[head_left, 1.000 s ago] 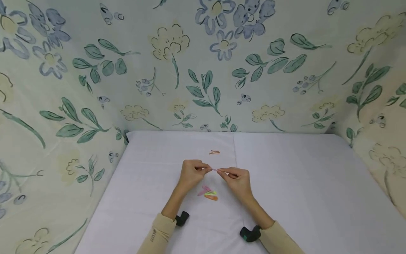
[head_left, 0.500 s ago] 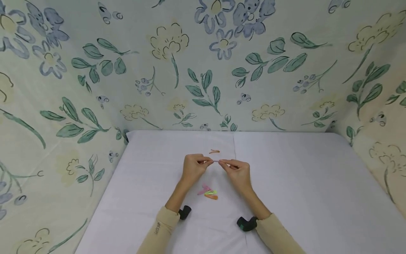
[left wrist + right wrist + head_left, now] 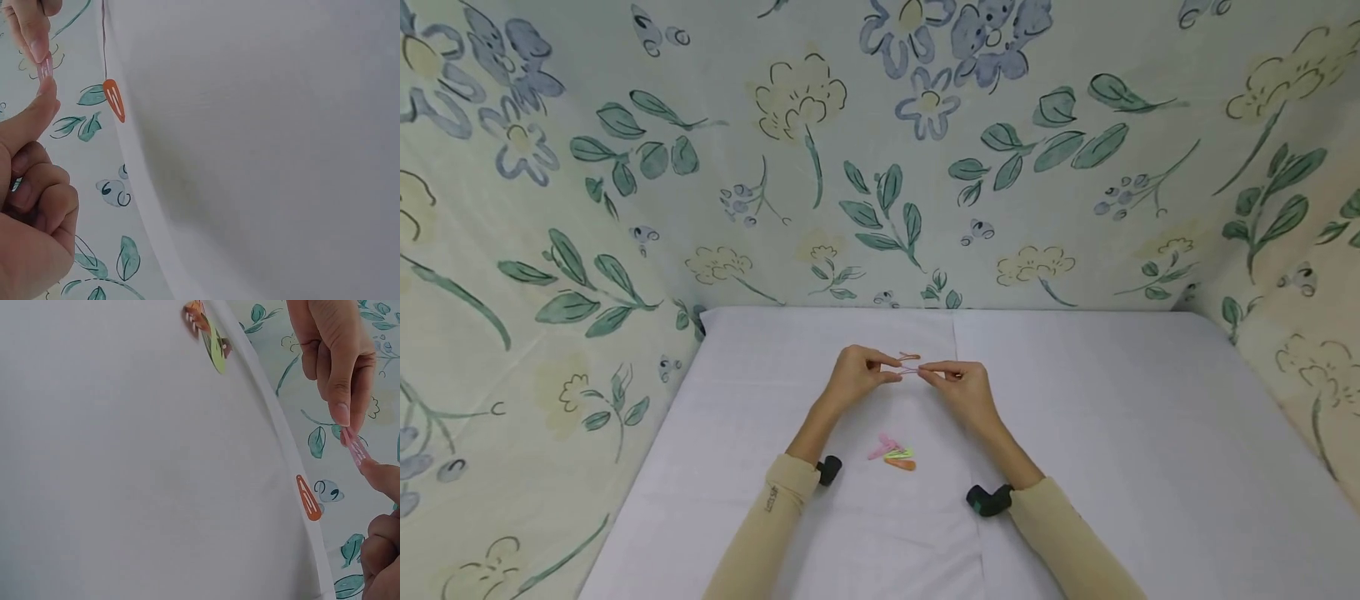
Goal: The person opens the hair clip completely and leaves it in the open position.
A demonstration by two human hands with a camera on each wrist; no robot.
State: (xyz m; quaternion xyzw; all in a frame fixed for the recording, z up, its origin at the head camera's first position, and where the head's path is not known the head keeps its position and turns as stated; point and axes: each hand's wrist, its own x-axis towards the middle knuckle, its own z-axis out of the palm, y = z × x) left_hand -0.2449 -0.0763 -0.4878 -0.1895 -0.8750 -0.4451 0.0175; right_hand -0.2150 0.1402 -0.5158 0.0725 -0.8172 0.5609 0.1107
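A pink snap hair clip (image 3: 910,371) is held in the air between both hands, above the white cloth. My right hand (image 3: 966,396) pinches its right end between thumb and forefinger. At the other end, my left hand (image 3: 852,377) has thumb and forefinger on the clip, with a small gap between the fingertips. Two thin arms of the clip look parted there in the head view. In the right wrist view the pink clip (image 3: 358,450) spans from one hand to the other. Just beyond the hands lies an orange hair clip (image 3: 910,357), its left end spread.
Nearer the person, a small pile holds pink clips (image 3: 887,444), a yellow-green clip (image 3: 898,455) and an orange clip (image 3: 900,464). White cloth (image 3: 1112,433) covers the table. Floral fabric (image 3: 880,183) rises behind and at both sides.
Both hands have moved away from the body, toward the far orange clip, carrying the pink clip. The left thumb and forefinger have drawn apart, and the clip's arms now show as two separate lines.
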